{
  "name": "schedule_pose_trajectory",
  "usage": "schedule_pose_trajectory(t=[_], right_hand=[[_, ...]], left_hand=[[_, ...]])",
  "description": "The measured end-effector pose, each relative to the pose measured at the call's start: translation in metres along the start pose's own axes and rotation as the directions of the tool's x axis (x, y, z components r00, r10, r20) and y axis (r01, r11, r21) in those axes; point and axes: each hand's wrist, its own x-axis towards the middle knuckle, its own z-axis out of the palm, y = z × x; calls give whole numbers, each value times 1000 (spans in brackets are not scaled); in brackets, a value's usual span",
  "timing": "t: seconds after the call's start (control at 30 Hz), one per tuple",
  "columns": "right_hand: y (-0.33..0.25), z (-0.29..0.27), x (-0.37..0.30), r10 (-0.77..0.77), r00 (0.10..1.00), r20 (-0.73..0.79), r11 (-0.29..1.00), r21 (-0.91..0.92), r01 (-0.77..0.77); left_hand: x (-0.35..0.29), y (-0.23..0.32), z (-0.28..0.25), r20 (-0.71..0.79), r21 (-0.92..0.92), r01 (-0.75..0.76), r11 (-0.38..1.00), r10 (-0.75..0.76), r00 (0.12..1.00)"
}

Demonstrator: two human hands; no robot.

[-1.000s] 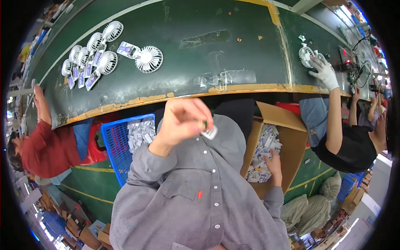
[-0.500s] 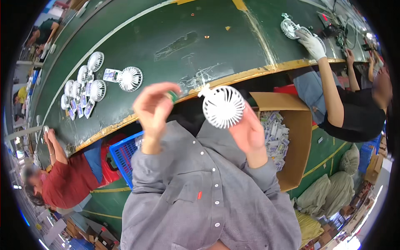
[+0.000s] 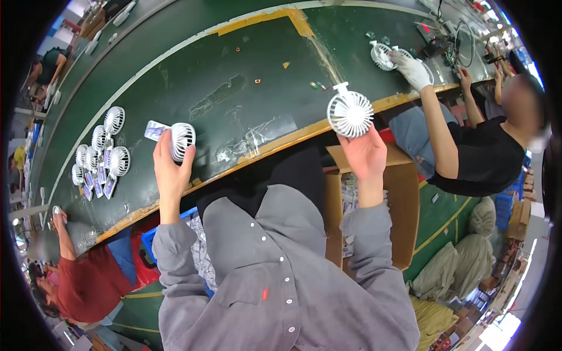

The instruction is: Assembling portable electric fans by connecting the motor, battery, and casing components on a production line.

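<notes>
My left hand [image 3: 168, 174] is closed around the round cage of a white handheld fan [image 3: 184, 142] at the table's left part. A white-and-purple rectangular piece [image 3: 155, 130] sticks out from this fan's far side. Over the table's front edge, my right hand [image 3: 367, 155] holds a second white fan [image 3: 354, 112] from below, its short neck pointing away from me. Small green parts with thin wires [image 3: 317, 86] show just left of that neck; whether they are attached to it, I cannot make out. To the left lies a cluster of several white fans [image 3: 119, 161] with similar purple-labelled pieces.
A cardboard box [image 3: 404, 213] of small packets stands below the edge at right, a blue crate [image 3: 150, 243] at left. At far right a co-worker's gloved hand [image 3: 414, 73] handles white fans. Another person in red [image 3: 93, 281] sits at left. Orange bits [image 3: 257, 81] dot the green table [image 3: 205, 64].
My left hand has moved left and closed on the fan lying there; the green part it held is out of it. My right hand has carried its fan right and farther away. The view has shifted.
</notes>
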Motion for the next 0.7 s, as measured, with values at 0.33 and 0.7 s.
schedule_pose_trajectory(t=[0.33, 0.7], right_hand=[[-53, -44, 102, -462, 879, 121, 114, -974, 194], [24, 40, 104, -229, 909, 347, -266, -921, 285]], left_hand=[[-5, 49, -17, 191, -952, 243, 184, -261, 946], [-33, 103, -39, 443, -821, 411, -396, 13, 897]])
